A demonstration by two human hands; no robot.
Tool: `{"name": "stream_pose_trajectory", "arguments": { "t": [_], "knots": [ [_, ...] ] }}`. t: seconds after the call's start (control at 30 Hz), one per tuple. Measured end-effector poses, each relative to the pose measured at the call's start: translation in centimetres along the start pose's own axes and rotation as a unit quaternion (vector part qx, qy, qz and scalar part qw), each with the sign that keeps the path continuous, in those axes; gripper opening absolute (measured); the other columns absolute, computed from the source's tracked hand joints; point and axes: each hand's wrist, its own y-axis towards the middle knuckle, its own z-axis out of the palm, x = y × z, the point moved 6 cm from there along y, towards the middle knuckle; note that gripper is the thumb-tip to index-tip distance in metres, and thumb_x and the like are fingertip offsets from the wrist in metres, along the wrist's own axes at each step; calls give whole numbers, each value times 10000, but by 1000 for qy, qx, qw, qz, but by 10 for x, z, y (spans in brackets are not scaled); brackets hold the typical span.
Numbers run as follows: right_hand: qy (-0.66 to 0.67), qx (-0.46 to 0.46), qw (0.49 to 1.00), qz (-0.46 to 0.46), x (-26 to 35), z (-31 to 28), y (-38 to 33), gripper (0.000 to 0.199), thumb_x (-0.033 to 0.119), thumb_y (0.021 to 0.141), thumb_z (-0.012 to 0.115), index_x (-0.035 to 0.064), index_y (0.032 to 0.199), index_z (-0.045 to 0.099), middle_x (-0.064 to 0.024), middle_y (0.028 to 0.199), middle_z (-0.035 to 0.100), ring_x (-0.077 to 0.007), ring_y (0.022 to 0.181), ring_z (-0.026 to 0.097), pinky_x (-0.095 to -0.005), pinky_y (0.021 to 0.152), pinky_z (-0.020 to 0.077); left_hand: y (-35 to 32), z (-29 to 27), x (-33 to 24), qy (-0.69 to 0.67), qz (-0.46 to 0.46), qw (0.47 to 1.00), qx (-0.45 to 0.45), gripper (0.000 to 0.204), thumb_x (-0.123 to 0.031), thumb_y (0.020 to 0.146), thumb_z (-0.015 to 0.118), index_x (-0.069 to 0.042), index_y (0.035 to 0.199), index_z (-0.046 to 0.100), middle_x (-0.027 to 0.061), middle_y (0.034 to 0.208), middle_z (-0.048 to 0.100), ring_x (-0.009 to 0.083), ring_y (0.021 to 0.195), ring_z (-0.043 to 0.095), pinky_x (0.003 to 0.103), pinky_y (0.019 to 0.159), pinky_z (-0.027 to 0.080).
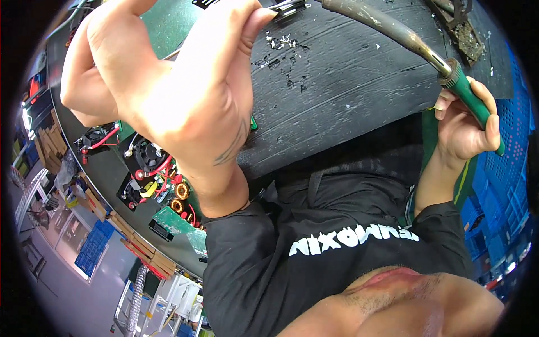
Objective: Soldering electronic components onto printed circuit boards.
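Note:
In my right hand [463, 123] is a soldering iron [471, 98], held by its green handle with my fingers wrapped round it. Its long, stained metal barrel reaches up and left over the dark bench, and the tip lies beyond the top edge. My left hand [185, 84] looms large at the upper left. Thumb and forefinger pinch together there at a small black part with thin metal legs [291, 8], partly cut off by the frame. A green board surface [171, 25] shows behind this hand.
White and dark scraps [283, 42] lie on the black bench [325, 95]. A dirty metal stand [466, 36] is at the upper right. Left of my forearm are black fans [149, 154], red cables and copper coils [181, 191] on circuit boards. A blue perforated surface [508, 129] is at the far right.

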Motion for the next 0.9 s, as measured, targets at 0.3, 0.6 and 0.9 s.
{"name": "stream_pose_trajectory", "arguments": {
  "t": [0.3,0.6,0.9],
  "knots": [
    [-1,15,1000,-6,1,4,0,611,440,810,362,-72,1081,558,-265,737,600,-267,550,578,-288,466,455,5,-2,-15,31,-57,998,14,242,-278,569,745,-76,686,678,49,857,558,241,939,453,367,794,361],
    [-8,12,1000,-11,2,2,-1,614,444,821,358,-77,1077,559,-271,752,603,-265,557,584,-279,458,453,4,0,-15,23,-46,999,-4,251,-310,594,723,-81,684,675,48,851,553,244,913,463,362,794,347],
    [-22,19,1000,-12,3,4,-1,617,441,825,354,-79,1089,558,-262,765,614,-249,556,591,-273,461,463,2,-2,-14,3,-39,999,-7,242,-308,612,719,-83,686,676,48,847,550,242,906,469,364,802,337]
  ]
}}
